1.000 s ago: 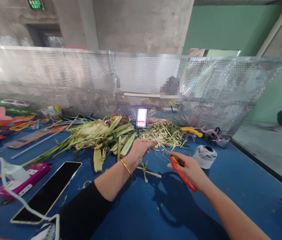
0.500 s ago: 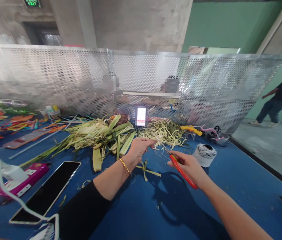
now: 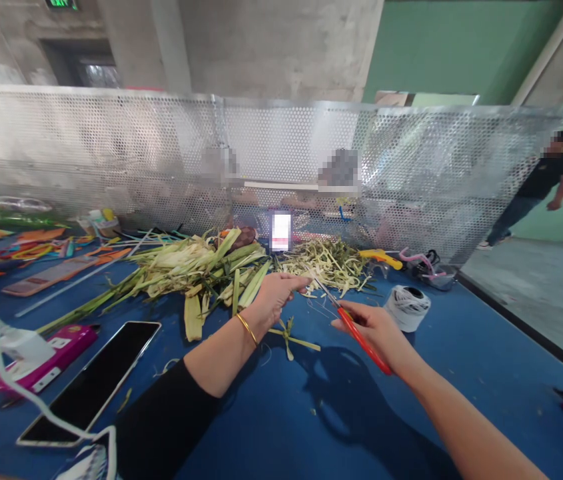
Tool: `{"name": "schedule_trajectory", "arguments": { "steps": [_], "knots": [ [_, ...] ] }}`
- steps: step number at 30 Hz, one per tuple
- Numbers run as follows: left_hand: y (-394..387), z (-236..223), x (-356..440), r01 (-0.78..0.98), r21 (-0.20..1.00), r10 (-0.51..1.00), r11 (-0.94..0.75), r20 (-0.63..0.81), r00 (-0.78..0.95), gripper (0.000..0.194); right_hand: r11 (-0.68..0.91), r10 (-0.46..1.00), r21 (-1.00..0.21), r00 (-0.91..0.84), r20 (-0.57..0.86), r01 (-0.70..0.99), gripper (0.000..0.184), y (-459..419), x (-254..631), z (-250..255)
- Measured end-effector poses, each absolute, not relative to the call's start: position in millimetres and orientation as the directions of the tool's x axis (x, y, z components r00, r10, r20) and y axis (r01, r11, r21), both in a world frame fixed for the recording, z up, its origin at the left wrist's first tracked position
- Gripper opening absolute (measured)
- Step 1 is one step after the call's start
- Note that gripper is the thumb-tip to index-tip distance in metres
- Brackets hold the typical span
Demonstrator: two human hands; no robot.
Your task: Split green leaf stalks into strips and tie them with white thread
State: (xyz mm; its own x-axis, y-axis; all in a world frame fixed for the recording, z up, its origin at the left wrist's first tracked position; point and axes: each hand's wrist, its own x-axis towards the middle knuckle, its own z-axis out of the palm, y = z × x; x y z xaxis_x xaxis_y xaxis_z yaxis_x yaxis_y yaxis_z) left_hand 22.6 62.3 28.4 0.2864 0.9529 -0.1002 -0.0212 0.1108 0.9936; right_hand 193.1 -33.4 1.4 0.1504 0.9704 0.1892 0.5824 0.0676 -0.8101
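My left hand (image 3: 281, 295), with a gold bangle at the wrist, is closed in a pinch on what looks like fine thread (image 3: 322, 308); the pinched part is too small to see clearly. My right hand (image 3: 368, 327) grips red-handled scissors (image 3: 361, 337). Their blades point up and left, with the tips close to my left fingertips. Below my left hand, a small cross-shaped piece of knotted green leaf strips (image 3: 288, 339) lies on the blue table (image 3: 281, 427). A spool of white thread (image 3: 408, 308) stands just beyond my right hand.
Piles of leaf strips (image 3: 181, 267) and thin shreds (image 3: 334, 263) lie ahead, before a perforated metal screen (image 3: 281, 133). A yellow-handled tool (image 3: 381, 259) is behind the spool. A phone (image 3: 94, 380) and purple power strip (image 3: 46, 360) lie left. A person (image 3: 541, 180) is beyond the screen's right end.
The person at the right has walked leftward, partly behind the screen. Both my hands and the scissors keep nearly the same place; the view has shifted slightly.
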Motion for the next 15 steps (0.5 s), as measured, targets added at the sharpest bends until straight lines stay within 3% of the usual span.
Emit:
{"name": "schedule_trajectory", "arguments": {
  "steps": [6, 8, 12, 15],
  "knots": [
    [63.5, 28.3, 23.0, -0.012, 0.995, 0.954, 0.100, -0.092, 0.286, 0.019, 0.064, 0.959, -0.697, 0.149, 0.240, 0.714, 0.054, -32.4, 201.7, -1.2],
    [64.7, 28.2, 22.9, -0.025, 0.994, 0.951, 0.110, -0.098, 0.295, 0.015, 0.020, 0.956, -0.541, 0.143, 0.258, 0.840, 0.048, -32.1, 205.7, -3.8],
    [61.9, 34.1, 22.8, -0.082, 0.985, 0.944, 0.154, -0.123, 0.305, 0.006, -0.085, 0.984, -0.028, 0.088, 0.158, 0.996, 0.034, -30.5, 209.4, -9.5],
    [52.8, 41.9, 24.1, -0.088, 0.982, 0.958, 0.165, -0.138, 0.250, 0.003, -0.086, 0.994, 0.079, 0.080, 0.078, 0.993, 0.028, -30.6, 208.5, -12.4]
  ]
}}
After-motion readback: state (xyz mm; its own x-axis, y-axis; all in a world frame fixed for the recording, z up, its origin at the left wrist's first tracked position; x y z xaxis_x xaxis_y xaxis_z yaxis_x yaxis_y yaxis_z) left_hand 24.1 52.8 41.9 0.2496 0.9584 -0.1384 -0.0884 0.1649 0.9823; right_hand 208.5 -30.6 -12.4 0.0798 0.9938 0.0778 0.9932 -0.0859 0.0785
